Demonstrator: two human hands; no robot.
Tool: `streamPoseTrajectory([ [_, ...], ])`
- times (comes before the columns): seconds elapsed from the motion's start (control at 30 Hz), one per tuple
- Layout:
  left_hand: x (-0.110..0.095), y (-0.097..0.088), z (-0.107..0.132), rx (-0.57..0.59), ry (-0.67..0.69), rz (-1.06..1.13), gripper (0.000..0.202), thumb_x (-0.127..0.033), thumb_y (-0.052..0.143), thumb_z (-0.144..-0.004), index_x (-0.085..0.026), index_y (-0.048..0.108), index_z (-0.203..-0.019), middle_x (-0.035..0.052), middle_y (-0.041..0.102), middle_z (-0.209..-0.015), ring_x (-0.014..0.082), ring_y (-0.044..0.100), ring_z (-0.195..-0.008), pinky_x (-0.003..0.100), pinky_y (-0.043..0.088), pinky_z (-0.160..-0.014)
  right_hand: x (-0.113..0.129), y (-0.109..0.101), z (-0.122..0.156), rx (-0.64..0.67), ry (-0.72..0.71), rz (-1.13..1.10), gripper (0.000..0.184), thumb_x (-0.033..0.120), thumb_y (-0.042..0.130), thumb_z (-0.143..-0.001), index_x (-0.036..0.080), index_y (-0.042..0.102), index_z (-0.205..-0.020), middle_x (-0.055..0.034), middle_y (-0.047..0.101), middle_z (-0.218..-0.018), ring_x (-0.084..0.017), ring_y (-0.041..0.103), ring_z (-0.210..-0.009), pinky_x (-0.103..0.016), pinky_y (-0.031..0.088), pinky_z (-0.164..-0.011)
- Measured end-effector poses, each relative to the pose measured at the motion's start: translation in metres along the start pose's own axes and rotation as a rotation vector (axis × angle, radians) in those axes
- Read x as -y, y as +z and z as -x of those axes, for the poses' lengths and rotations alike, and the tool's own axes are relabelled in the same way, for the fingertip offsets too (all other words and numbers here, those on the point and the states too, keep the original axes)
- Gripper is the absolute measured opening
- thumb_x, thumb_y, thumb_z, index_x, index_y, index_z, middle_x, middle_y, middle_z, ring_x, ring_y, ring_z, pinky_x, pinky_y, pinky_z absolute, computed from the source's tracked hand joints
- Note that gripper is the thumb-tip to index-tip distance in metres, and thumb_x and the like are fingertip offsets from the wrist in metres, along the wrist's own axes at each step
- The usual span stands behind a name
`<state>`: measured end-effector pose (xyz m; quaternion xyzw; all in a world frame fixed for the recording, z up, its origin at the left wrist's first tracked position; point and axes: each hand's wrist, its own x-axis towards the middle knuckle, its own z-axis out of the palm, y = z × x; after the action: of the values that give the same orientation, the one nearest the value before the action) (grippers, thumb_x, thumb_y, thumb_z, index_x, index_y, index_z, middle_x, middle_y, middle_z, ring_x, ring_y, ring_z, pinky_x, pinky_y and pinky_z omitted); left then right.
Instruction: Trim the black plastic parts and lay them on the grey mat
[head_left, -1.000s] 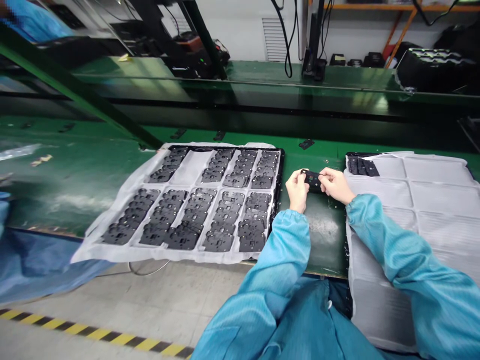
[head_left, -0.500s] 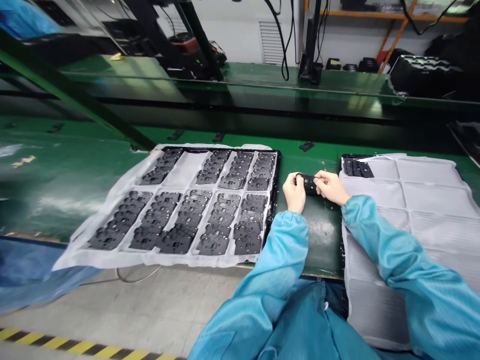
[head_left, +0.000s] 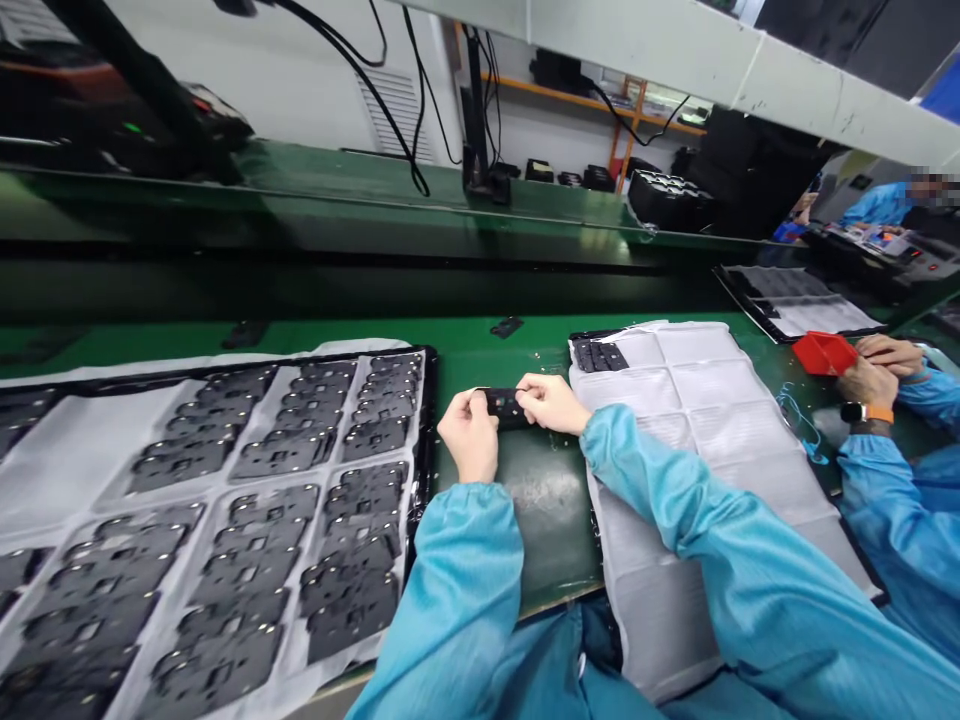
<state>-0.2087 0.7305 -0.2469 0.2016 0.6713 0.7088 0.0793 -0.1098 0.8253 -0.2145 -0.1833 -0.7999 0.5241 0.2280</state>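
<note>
Between my two hands is a small flat black plate (head_left: pixel 504 404) with little holes, held above the green bench. My left hand (head_left: pixel 469 432) pinches its left end between thumb and fingers. At the other end, the fingers of my right hand (head_left: pixel 551 402) are closed on the same plate. To the left lies a tray lined with white sheet (head_left: pixel 82 430), its compartments filled with overlapping rows of similar black plates (head_left: pixel 289 415). On the right, beneath my right forearm, a second lined tray (head_left: pixel 697 380) has several black plates (head_left: pixel 598 355) in its far-left compartment.
Loose black plates (head_left: pixel 507 326) lie along the back of the green bench (head_left: pixel 540 500). At the right, a co-worker's hands (head_left: pixel 874 370) are by a red bin (head_left: pixel 823 352), near a blue cord (head_left: pixel 802 425) and another lined tray (head_left: pixel 787 290). Black cables (head_left: pixel 420 110) hang at the back.
My view has swung to the right, bringing the co-worker and red bin into sight. Both hands keep their grip on the black plate, with little change in their pose.
</note>
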Motion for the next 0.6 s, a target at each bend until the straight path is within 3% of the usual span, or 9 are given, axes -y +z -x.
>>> streamPoseTrajectory([
  [0.23, -0.0016, -0.0054, -0.0021, 0.041, 0.081, -0.005, 0.022, -0.031, 0.048, -0.086, -0.015, 0.062, -0.083, 0.0024, 0.060, -0.077, 0.0117, 0.054, -0.066, 0.020, 0.042, -0.058, 0.0012, 0.0024, -0.0017, 0.011, 0.009, -0.036, 0.013, 0.026, 0.049, -0.083, 0.017, 0.051, -0.073, 0.0074, 0.052, -0.046, -0.005, 0.043, -0.035, -0.015, 0.034, -0.041],
  [0.6, -0.0001, -0.0074, -0.0024, 0.081, 0.114, -0.005, 0.016, -0.024, 0.042, -0.089, -0.017, 0.057, -0.088, 0.0019, 0.057, -0.081, 0.0118, 0.052, -0.067, 0.021, 0.042, -0.062, 0.0048, 0.0060, -0.0044, 0.022, 0.055, -0.041, 0.016, 0.032, 0.050, -0.083, 0.018, 0.052, -0.076, 0.0061, 0.054, -0.046, -0.006, 0.042, -0.031, -0.016, 0.030, -0.032],
])
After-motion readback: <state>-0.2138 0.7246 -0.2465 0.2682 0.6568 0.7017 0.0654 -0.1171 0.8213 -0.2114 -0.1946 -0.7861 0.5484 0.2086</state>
